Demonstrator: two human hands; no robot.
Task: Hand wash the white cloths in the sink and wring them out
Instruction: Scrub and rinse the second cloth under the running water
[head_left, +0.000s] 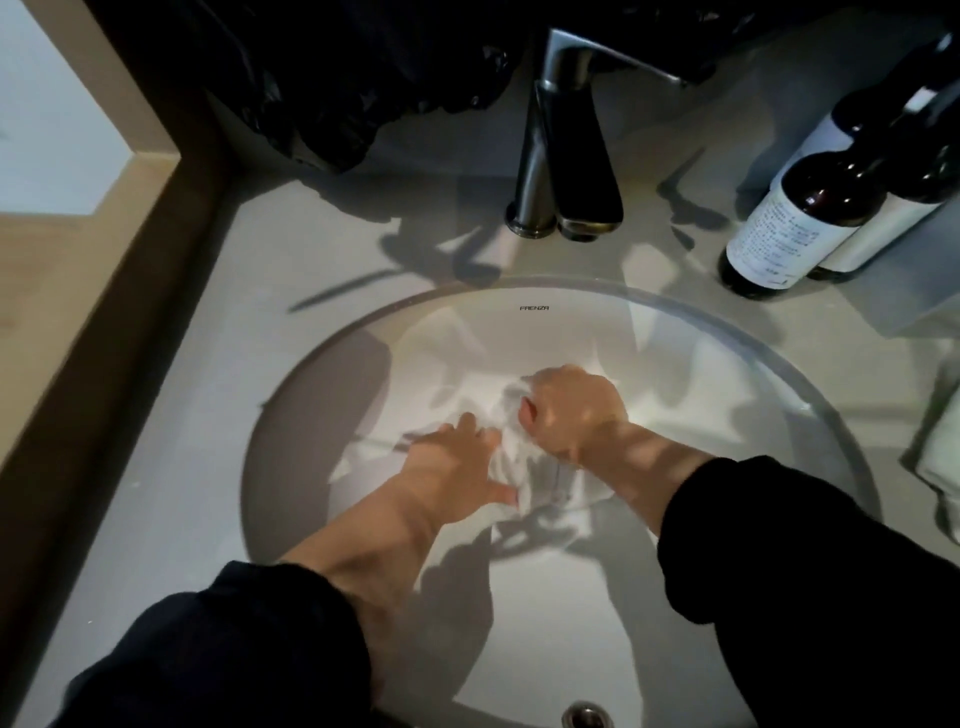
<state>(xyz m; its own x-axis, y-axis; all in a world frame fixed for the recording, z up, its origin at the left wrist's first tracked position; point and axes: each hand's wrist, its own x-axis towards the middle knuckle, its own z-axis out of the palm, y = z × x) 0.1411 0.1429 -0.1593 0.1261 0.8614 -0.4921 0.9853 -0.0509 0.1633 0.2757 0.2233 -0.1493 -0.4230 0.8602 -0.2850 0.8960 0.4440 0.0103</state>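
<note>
A wet white cloth (519, 457) lies bunched in the middle of the round white sink (363, 374). My right hand (569, 410) is curled into a fist and grips the upper part of the cloth. My left hand (457, 467) lies on the cloth's left side with its fingers spread and straight, pressing it against the basin. Both forearms are bare, with dark sleeves pushed up. Part of the cloth is hidden under my hands.
A dark metal faucet (563, 145) stands behind the sink. Two brown bottles with white labels (795, 223) stand at the back right. A black plastic bag (337, 78) lies at the back left. Folded pale cloth (940, 452) sits at the right edge. The overflow hole (584, 716) shows near me.
</note>
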